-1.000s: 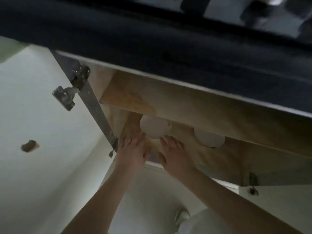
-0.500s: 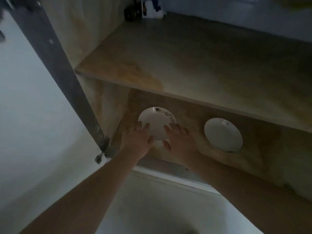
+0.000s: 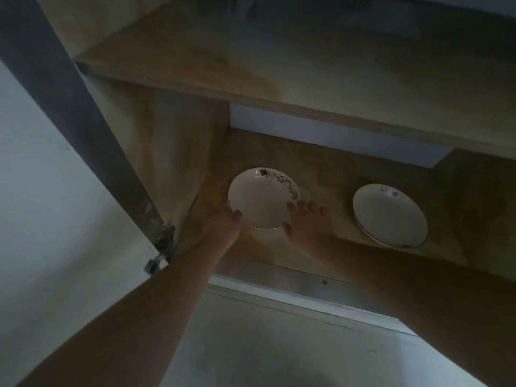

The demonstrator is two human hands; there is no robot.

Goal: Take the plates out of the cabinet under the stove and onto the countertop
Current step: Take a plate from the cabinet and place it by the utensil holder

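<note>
A: Your fingers (image 3: 291, 209) are spread at each side of the left plate (image 3: 261, 198), left hand (image 3: 222, 223) and right hand (image 3: 304, 224) touching its rim; no closed hold yet.

B: Progress?

A: None out. Both plates sit on the cabinet floor (image 3: 321, 177); right plate (image 3: 389, 216) untouched. Countertop not in view.

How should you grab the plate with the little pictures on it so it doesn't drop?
Take the round white plate with the patterned rim by its raised rim on two opposite sides, left hand from the left, right hand from the right. It lies flat on the wooden cabinet floor, so fingertips must slip under the edge.
</note>
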